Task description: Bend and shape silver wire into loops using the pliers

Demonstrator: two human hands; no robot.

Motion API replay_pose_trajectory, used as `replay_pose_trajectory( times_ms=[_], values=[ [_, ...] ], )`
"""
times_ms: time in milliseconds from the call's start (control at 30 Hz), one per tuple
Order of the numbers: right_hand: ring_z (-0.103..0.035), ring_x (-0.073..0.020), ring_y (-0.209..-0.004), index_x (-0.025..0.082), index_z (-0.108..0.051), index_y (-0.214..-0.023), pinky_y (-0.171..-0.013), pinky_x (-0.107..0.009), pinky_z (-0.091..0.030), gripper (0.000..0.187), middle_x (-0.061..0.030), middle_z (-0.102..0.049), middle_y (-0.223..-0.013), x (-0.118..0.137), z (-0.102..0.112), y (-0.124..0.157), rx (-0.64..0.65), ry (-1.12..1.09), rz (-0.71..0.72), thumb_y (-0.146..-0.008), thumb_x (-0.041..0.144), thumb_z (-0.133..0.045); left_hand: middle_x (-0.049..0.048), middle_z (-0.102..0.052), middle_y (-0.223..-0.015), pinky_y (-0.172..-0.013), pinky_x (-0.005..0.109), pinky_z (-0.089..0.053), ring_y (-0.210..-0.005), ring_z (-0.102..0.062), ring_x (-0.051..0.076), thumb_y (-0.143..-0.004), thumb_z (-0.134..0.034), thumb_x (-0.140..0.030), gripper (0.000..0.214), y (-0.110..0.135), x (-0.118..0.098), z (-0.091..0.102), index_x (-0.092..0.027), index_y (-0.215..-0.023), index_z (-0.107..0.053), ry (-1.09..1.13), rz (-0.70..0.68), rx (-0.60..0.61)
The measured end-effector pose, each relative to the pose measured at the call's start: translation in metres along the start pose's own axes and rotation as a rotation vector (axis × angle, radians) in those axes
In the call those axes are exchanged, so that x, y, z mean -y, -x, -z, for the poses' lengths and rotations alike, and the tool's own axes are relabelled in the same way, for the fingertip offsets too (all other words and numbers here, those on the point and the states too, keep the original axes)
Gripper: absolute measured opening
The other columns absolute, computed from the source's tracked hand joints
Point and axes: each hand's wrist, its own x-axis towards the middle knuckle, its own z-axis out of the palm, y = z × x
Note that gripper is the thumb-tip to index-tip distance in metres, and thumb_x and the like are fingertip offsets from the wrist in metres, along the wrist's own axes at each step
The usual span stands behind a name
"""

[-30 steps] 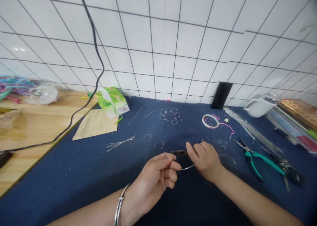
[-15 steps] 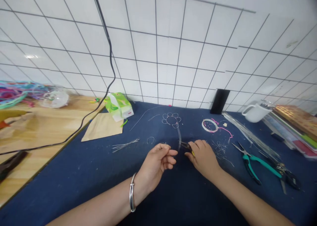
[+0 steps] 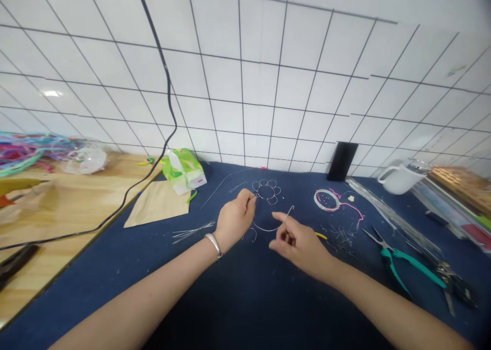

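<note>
My left hand (image 3: 236, 218) is closed in a pinch at the left edge of a flower-shaped wire frame (image 3: 274, 190), which has looped petals around a ring. Its fingertips partly cover that edge. To the right, my right hand (image 3: 301, 241) has its index finger and thumb apart, the other fingers curled, and no clear hold on anything. A curved wire (image 3: 268, 230) with a hooked end runs between the hands, passing close to the right index finger. Behind the right hand a yellow tool handle (image 3: 321, 235) pokes out; the rest of that tool is hidden.
Teal-handled pliers (image 3: 418, 268) lie at the right, near a bundle of wires (image 3: 395, 219) and a white mug (image 3: 402, 177). A white ring with pink thread (image 3: 327, 200) and wire scraps (image 3: 341, 237) sit nearer. Cut wires (image 3: 194, 231) and a beige cloth (image 3: 157, 204) are left.
My left hand has moved up and forward to the wire flower. The right hand's fingers have spread, and the dark plier jaws no longer show in front of it. The curved wire has shifted.
</note>
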Motion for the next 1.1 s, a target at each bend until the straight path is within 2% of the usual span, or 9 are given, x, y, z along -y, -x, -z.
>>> replay_pose_trajectory(
  times_ms=[100,167,267,400,500,633,833,1100],
  values=[
    [-0.046,-0.0077,-0.050,0.019,-0.053,-0.105,-0.049,-0.021,-0.041,0.031,0.0021,-0.052,-0.066,0.000,0.001,-0.027,-0.157,-0.220,-0.102,-0.086,0.040,-0.042,-0.0015,-0.060,-0.062,-0.056,0.023,-0.037,-0.055,-0.057,0.014,-0.090,-0.032,-0.031,0.019,-0.019,0.000,-0.011,-0.022,-0.084,-0.048,-0.074,-0.032,-0.006],
    [-0.043,-0.0068,-0.048,0.018,-0.056,-0.090,-0.044,-0.018,-0.036,0.032,0.0027,-0.048,-0.062,-0.013,0.003,-0.048,-0.230,-0.274,-0.114,-0.087,0.043,-0.036,-0.0015,-0.062,-0.063,-0.055,0.023,-0.037,-0.055,-0.057,0.014,-0.091,-0.029,-0.032,0.022,-0.034,0.006,-0.019,-0.022,-0.087,-0.048,-0.106,-0.027,-0.016],
    [-0.043,-0.0070,-0.046,0.018,-0.055,-0.089,-0.041,-0.017,-0.032,0.037,0.0025,-0.048,-0.059,-0.047,0.005,-0.079,-0.326,-0.185,-0.202,-0.087,0.045,-0.030,-0.0006,-0.063,-0.066,-0.054,0.023,-0.036,-0.056,-0.057,0.014,-0.090,-0.030,-0.033,0.024,-0.059,0.021,-0.028,-0.022,-0.088,-0.051,-0.146,-0.009,-0.010],
    [-0.047,-0.0076,-0.045,0.015,-0.057,-0.083,-0.042,-0.019,-0.034,0.031,-0.0008,-0.057,-0.063,-0.092,0.004,-0.111,-0.309,-0.087,-0.268,-0.084,0.040,-0.038,0.0020,-0.065,-0.071,-0.056,0.025,-0.036,-0.065,-0.059,0.017,-0.085,-0.041,-0.035,0.021,-0.087,0.042,-0.041,-0.022,-0.081,-0.058,-0.222,0.000,0.028],
    [-0.050,-0.0081,-0.046,0.016,-0.061,-0.079,-0.049,-0.021,-0.038,0.025,-0.0014,-0.062,-0.067,-0.109,0.005,-0.127,-0.258,0.022,-0.268,-0.080,0.035,-0.045,0.0028,-0.066,-0.076,-0.058,0.025,-0.037,-0.071,-0.059,0.018,-0.082,-0.047,-0.036,0.020,-0.098,0.053,-0.049,-0.023,-0.078,-0.061,-0.276,-0.006,0.061],
    [-0.055,-0.0105,-0.055,0.018,-0.065,-0.077,-0.058,-0.022,-0.039,0.020,-0.0009,-0.064,-0.070,-0.112,0.008,-0.141,-0.174,0.182,-0.236,-0.079,0.031,-0.049,0.0047,-0.066,-0.082,-0.061,0.028,-0.039,-0.075,-0.059,0.020,-0.081,-0.048,-0.038,0.020,-0.104,0.060,-0.053,-0.024,-0.082,-0.064,-0.347,-0.021,0.079],
    [-0.058,-0.0148,-0.074,0.019,-0.066,-0.081,-0.066,-0.023,-0.037,0.019,-0.0030,-0.066,-0.079,-0.114,0.008,-0.158,-0.119,0.413,-0.213,-0.080,0.029,-0.050,0.0072,-0.064,-0.094,-0.069,0.030,-0.041,-0.084,-0.059,0.022,-0.084,-0.045,-0.037,0.024,-0.110,0.059,-0.058,-0.024,-0.090,-0.064,-0.408,-0.075,0.074],
    [-0.057,-0.0162,-0.078,0.019,-0.064,-0.084,-0.068,-0.024,-0.035,0.025,-0.0045,-0.065,-0.082,-0.121,0.007,-0.162,-0.052,0.636,-0.192,-0.083,0.038,-0.048,0.0079,-0.064,-0.096,-0.076,0.031,-0.042,-0.087,-0.059,0.022,-0.084,-0.047,-0.033,0.023,-0.118,0.068,-0.068,-0.023,-0.095,-0.065,-0.406,-0.128,0.121]
  ],
)
